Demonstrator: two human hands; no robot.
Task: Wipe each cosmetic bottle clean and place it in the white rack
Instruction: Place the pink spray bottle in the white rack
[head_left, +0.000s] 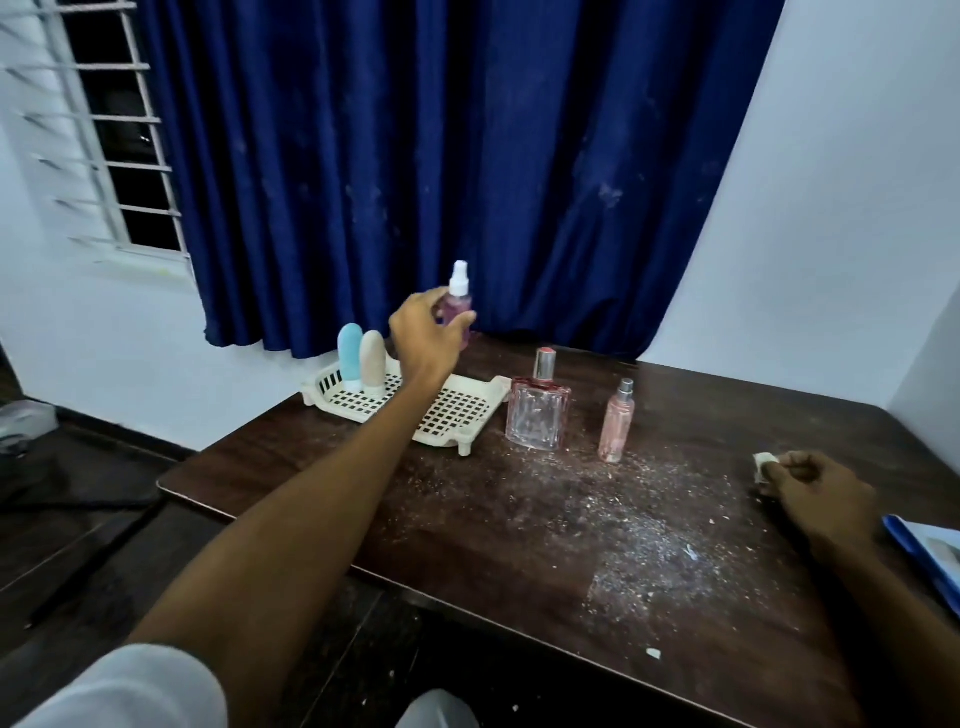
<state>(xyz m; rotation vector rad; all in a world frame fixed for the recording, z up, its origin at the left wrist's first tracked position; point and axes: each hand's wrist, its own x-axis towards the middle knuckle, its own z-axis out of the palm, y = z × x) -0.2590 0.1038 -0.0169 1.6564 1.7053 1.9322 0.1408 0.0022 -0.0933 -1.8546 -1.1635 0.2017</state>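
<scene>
Left hand: I see its fingers curled round a pink spray bottle, held upright over the white rack's far side.
Right hand: on the worktop, fingers pinching a small white wipe.
Rack: blue bottle and beige bottle stand in its far left corner.
Worktop: square glass bottle and slim pink bottle stand right of the rack, pale dust before them.

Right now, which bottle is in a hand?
The white-capped pink spray bottle, gripped by the left hand. The blue tube and beige tube stand in the rack; the square bottle and slim pink bottle stand on the table.
</scene>
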